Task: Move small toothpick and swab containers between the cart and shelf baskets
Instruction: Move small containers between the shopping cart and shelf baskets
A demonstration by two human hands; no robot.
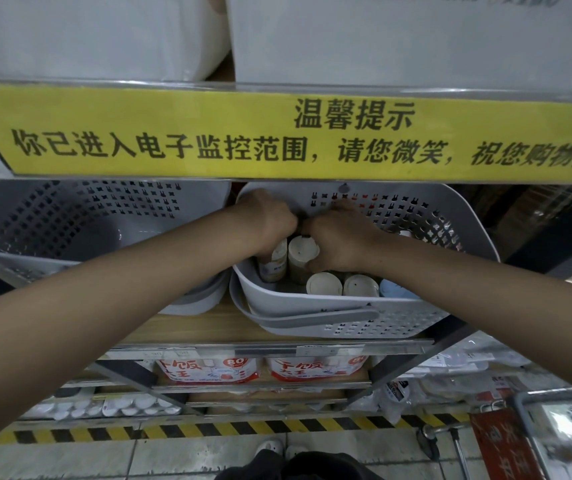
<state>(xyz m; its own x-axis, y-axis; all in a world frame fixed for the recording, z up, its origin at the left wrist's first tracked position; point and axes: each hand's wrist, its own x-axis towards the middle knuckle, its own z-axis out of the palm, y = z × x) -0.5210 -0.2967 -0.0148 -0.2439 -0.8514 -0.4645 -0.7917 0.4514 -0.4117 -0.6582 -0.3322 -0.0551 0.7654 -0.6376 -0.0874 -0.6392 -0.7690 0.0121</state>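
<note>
While both forearms reach in from below, the left hand (270, 216) and right hand (338, 237) meet knuckle to knuckle inside the right-hand grey basket (312, 306) on the wooden shelf (191, 327). Left hand: fingers curled down over a labelled container (274, 263) — it stands nearly upright, long axis vertical, cap end hidden under the palm. Right hand: fingers curled round a cream cylindrical container (301, 254), also upright with a slight lean toward the camera, flat round end facing up and out. Two more cream containers (324, 285) stand just beside each other at the basket's near wall, round ends up; a pale blue item (395, 289) lies to their right, half covered by the right forearm — cannot identify it. Fingertips of both hands are out of sight behind the knuckles. Basket's back wall is perforated; its handle lies folded against the front. A second grey basket (69, 223) sits to the left, contents not discernible. Yellow notice strip (277, 133) spans the shelf edge above. Cart (554, 434) is cut off at lower right, blurred.
</note>
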